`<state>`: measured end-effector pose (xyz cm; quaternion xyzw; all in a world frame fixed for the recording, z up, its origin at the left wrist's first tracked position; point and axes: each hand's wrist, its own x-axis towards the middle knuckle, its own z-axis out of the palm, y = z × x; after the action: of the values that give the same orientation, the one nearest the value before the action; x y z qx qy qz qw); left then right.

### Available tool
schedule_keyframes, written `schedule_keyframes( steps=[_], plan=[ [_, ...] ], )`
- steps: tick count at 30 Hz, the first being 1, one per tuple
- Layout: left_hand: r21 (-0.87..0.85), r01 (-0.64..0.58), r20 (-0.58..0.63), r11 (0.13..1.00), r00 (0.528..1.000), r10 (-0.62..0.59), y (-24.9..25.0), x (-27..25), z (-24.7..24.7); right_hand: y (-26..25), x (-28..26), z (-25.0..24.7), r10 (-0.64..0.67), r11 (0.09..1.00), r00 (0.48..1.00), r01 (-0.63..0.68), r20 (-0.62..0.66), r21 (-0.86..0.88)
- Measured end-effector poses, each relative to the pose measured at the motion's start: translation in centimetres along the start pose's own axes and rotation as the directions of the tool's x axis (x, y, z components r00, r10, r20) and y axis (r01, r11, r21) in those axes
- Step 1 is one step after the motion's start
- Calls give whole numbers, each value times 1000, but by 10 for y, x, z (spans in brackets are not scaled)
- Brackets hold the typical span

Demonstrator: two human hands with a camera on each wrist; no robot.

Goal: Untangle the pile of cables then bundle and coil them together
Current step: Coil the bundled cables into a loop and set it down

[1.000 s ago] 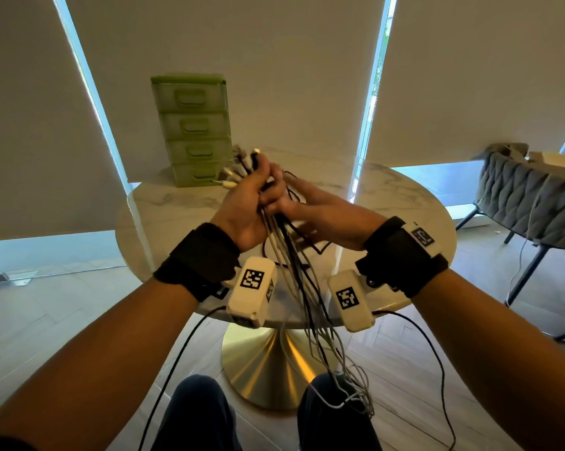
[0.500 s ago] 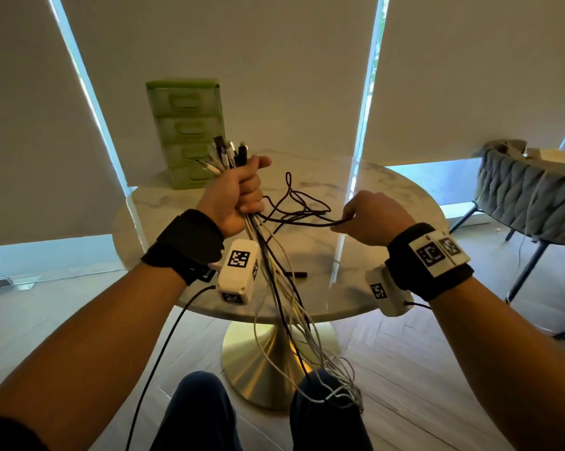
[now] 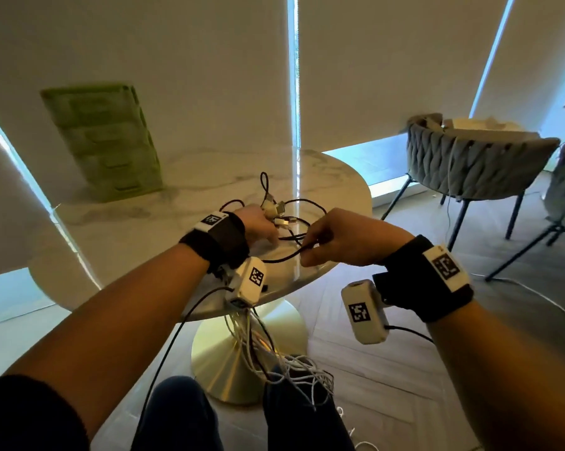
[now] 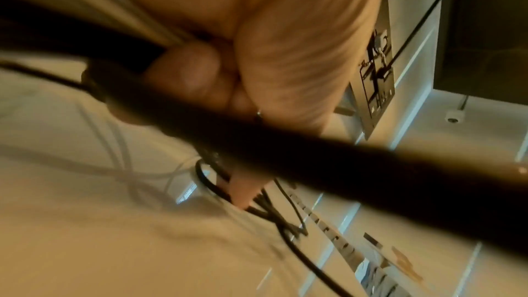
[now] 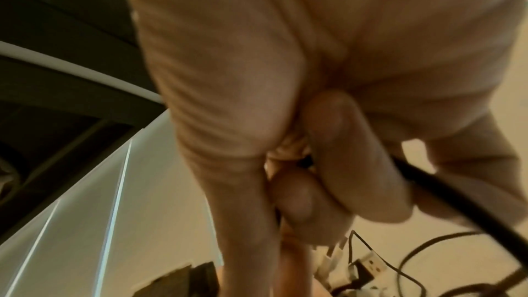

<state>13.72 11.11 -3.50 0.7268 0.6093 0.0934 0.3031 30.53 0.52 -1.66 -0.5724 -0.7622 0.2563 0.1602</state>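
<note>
The left hand [image 3: 258, 222] is clenched around a thick bundle of black and white cables [image 3: 261, 356]. The plug ends [image 3: 276, 211] poke out past its fingers over the round white marble table [image 3: 138, 229]. The long tails drop below the wrist to the floor. The right hand [image 3: 349, 237] pinches one thin black cable [image 3: 284, 257] between thumb and curled fingers [image 5: 354, 162]. That cable runs from those fingers across to the left hand.

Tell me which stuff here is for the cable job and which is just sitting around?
For the job:
cable bundle, gripped by the left hand
black cable, pinched by the right hand
table they rest on

Just sitting around:
green drawer box
grey chair
</note>
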Motion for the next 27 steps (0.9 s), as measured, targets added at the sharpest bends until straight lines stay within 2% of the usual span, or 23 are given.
schedule_keyframes(
  steps=[2,4,6,8,10,12,14,15,17,18,19,21,23,24,25,27],
  plan=[
    [58,-26,1,998,1000,26,8,1,6,11,-6,1,29,995,998,-24,-55,93],
    [68,-109,11,992,994,109,18,-2,11,24,-9,3,129,956,986,-96,-103,278],
    [-10,-212,40,977,976,212,30,-8,13,35,-10,8,227,881,966,-149,-126,450],
    [-140,-299,75,944,947,311,46,-16,15,44,-14,12,272,844,951,-162,-149,512],
    [-156,-418,128,895,890,438,63,-24,22,55,-15,18,274,865,927,-120,-258,488],
    [-45,-580,130,813,804,581,80,-33,35,72,-17,21,317,889,861,-123,-398,441],
    [-23,-680,69,733,730,680,92,-34,50,94,-21,25,430,851,783,-186,-449,491],
    [-66,-700,21,711,711,703,96,-34,56,106,-24,27,520,784,724,-194,-454,590],
    [-196,-703,-79,684,707,703,103,-36,64,137,-34,32,721,551,589,-169,-364,817],
    [-268,-688,-117,674,718,687,105,-37,66,153,-40,35,794,422,542,-165,-275,891],
    [-332,-677,-142,657,725,674,107,-37,67,171,-46,39,834,326,522,-200,-181,924],
    [-421,-658,-156,624,730,665,110,-39,66,200,-57,49,851,249,523,-327,-45,912],
    [-484,-615,-146,622,758,636,112,-39,66,212,-64,53,840,275,542,-414,-8,868],
    [-507,-593,-141,625,773,619,113,-38,67,213,-65,53,824,319,567,-428,-25,846],
    [-529,-573,-137,626,786,603,114,-36,70,210,-66,52,788,390,612,-415,-65,822],
    [-576,-534,-136,619,809,571,118,-32,79,196,-63,46,647,571,743,-324,-170,754]
  ],
)
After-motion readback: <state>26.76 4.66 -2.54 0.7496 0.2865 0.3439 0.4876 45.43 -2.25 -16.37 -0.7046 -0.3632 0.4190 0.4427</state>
